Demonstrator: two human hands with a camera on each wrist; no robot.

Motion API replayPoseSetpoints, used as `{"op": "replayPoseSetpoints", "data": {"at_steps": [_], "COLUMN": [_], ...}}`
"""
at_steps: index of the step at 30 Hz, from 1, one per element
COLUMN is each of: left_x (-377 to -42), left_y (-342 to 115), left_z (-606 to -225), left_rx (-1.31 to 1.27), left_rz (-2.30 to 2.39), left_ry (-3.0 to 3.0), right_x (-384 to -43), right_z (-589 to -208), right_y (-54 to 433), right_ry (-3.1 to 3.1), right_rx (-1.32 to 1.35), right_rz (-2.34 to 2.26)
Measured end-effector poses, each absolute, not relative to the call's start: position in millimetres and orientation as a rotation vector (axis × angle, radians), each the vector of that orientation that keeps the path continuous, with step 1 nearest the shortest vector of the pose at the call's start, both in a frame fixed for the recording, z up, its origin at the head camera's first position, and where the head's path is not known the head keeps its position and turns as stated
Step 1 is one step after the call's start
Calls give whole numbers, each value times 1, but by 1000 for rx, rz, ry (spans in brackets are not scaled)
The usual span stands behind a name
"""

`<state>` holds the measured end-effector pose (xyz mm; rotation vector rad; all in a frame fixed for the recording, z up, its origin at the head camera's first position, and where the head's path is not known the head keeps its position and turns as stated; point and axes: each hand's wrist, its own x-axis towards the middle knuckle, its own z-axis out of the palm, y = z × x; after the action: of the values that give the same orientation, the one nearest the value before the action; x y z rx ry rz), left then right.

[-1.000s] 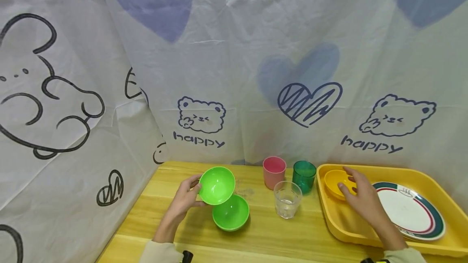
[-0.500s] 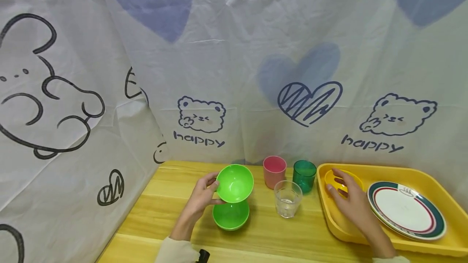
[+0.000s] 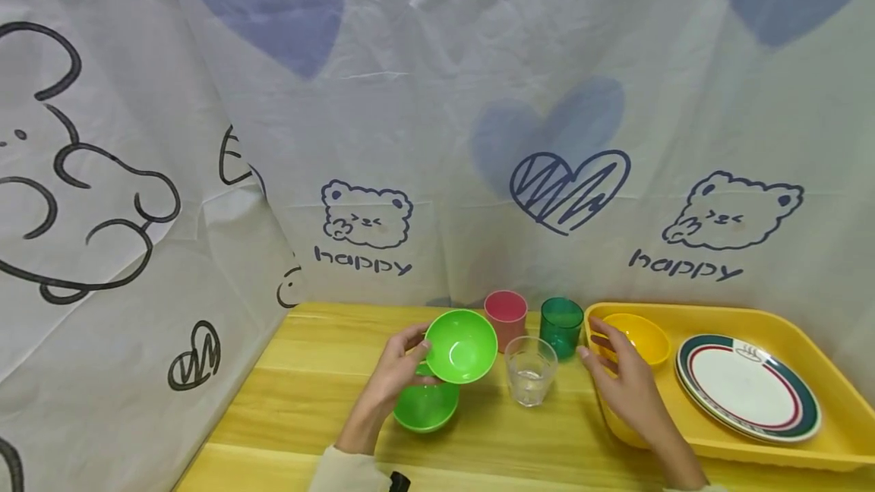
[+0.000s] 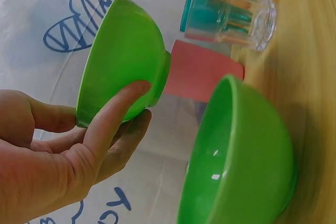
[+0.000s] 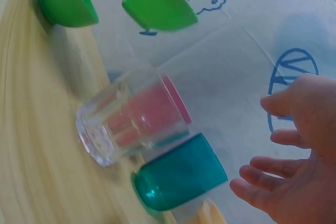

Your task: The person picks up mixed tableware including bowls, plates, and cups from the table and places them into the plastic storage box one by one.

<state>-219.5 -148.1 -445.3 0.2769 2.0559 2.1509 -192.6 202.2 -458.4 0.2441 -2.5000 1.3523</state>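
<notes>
My left hand (image 3: 396,370) grips a green bowl (image 3: 462,346) by its side, thumb at the rim and fingers under the base. In the left wrist view the held bowl (image 4: 123,59) is raised and tilted. A second green bowl (image 3: 425,407) stands on the table below it, partly covered by the held one in the head view. My right hand (image 3: 625,382) is empty, fingers spread, over the left edge of the yellow tray (image 3: 690,443). Nearest to it are a teal cup (image 3: 562,329) and a yellow bowl (image 3: 639,339) in the tray.
A clear glass (image 3: 530,372) stands in front of a pink cup (image 3: 506,317), between the green bowls and the tray. White plates (image 3: 745,386) with a green and red border lie stacked in the tray. A printed cloth (image 3: 437,135) hangs behind the table (image 3: 273,401).
My left hand has carried the green bowl to the right, over the second bowl and toward the glass. My right hand has moved left, away from the yellow bowl to the tray's edge.
</notes>
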Motion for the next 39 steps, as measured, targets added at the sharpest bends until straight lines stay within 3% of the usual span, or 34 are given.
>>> {"op": "replayPoseSetpoints", "data": {"at_steps": [28,39], "left_x": [-214,-212], "left_y": [-104,-88], "left_z": [-457,-452], "left_rx": [385,411], "left_rz": [2171,2158], "left_ry": [1948,1935], "right_x": [-191,-190], "right_z": [-461,-460], "right_y": [147,142], "right_ry": [-2355,-2409], "right_rx": [424,382], "right_rz": [1571,1559]}}
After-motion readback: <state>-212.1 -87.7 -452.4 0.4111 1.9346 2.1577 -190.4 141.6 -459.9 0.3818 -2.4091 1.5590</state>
